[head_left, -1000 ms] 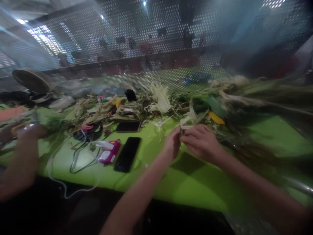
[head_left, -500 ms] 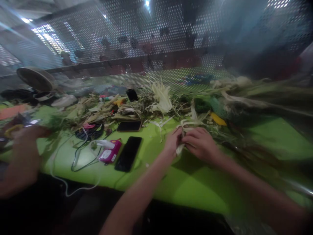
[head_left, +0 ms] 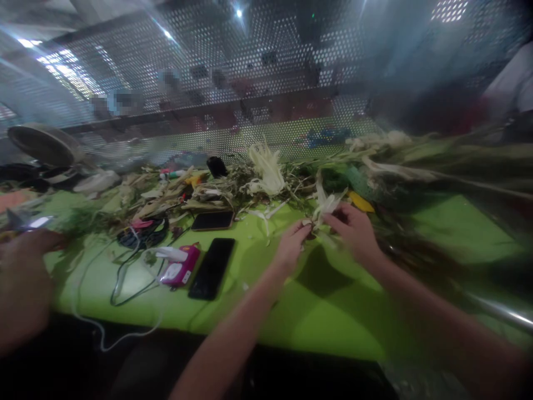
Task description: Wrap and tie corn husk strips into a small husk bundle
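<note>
Hands (head_left: 289,244) hold pale husk (head_left: 325,204) (well inside the table edge (head_left: 314,341)).

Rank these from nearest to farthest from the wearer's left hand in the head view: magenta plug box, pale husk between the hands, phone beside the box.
1. Pale husk: at the left hand's fingertips, toward the right.
2. Phone: flat on the table, left of that hand.
3. Magenta plug box: left of the phone.
</note>
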`<state>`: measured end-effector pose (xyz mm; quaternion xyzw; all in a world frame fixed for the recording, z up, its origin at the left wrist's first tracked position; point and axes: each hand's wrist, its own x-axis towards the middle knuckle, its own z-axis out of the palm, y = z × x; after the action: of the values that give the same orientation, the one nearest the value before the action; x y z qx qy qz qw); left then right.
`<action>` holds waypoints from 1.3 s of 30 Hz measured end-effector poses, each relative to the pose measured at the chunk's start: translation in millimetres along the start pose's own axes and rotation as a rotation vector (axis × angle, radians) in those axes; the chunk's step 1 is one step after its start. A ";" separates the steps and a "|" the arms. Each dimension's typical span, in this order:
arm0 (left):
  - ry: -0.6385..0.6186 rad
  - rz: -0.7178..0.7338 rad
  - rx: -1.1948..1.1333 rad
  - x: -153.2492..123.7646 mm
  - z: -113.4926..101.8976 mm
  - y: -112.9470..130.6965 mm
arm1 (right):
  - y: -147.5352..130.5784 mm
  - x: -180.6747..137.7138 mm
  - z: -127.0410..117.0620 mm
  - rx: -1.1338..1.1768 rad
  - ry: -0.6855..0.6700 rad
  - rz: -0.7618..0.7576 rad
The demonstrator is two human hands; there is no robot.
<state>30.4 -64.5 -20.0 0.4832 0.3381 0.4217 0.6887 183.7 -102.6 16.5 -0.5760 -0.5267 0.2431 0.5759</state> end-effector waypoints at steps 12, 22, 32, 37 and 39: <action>0.017 0.051 0.103 -4.5 5.9 9.0 | -4.3 -5.2 5.7 -0.144 0.034 0.005; 0.062 0.070 0.166 -4.5 5.7 9.1 | -11.7 -7.0 6.5 -0.062 0.012 0.076; 0.139 0.051 0.190 -4.2 3.8 4.5 | -0.8 -7.1 9.5 -0.002 -0.013 0.124; 0.150 0.070 0.268 -8.2 2.2 7.3 | 0.5 -8.6 9.5 -0.115 -0.025 0.086; 0.141 0.071 0.272 -9.8 2.4 7.8 | 2.5 -9.4 10.2 -0.173 -0.018 0.044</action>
<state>26.5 -73.0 -11.3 0.5530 0.4224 0.4291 0.5759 172.4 -106.2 8.9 -0.6327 -0.5382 0.2146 0.5139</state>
